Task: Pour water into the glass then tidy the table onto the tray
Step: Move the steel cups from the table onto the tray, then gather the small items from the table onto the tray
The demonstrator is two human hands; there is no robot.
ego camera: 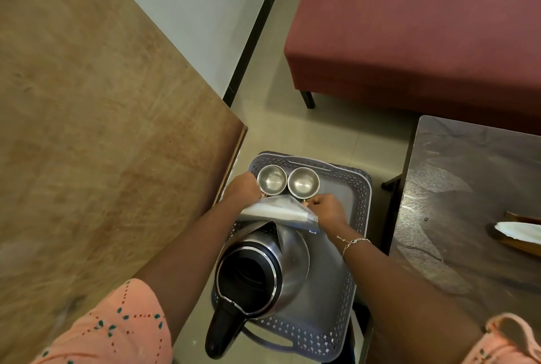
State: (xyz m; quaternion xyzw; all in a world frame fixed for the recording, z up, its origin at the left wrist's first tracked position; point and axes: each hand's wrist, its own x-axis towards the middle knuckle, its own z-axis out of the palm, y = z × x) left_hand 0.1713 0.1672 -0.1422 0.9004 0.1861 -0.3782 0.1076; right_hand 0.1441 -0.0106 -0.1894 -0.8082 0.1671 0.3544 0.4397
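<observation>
Tray: a grey plastic tray (355, 208) with perforated lattice walls is sitting low between two worktops, directly under both hands.
Left hand: the left hand (243, 188) is curling closed at the tray's far left corner, touching the nearer side of a small steel cup; whether it is pinching the cup or the bag edge, I cannot tell.
Right hand: the right hand (326, 210) is closing in a loose fist just behind the other cup, seemingly pinching the bag's right corner; a thin chain bracelet (352, 243) is hanging on that wrist.
Cups: two small round polished steel cups (288, 182) are standing upright side by side, just beyond the hands; any water inside is too hard to make out.
Bag: a clear, crinkly plastic bag (278, 210) is lying between the hands, draping onto the kettle's spout.
Kettle: a shiny steel electric kettle (263, 273) with a black lid ring and black handle is standing on the tray, nearer the person than both hands.
Progress: tidying is looking nearly finished, since kettle, cups and bag are all on the tray.
Left: the light wooden worktop (96, 129) beside the left hand is showing nothing on it; a white-lined holder (518, 233) is resting on the dark worktop (456, 182) right of the right hand.
</observation>
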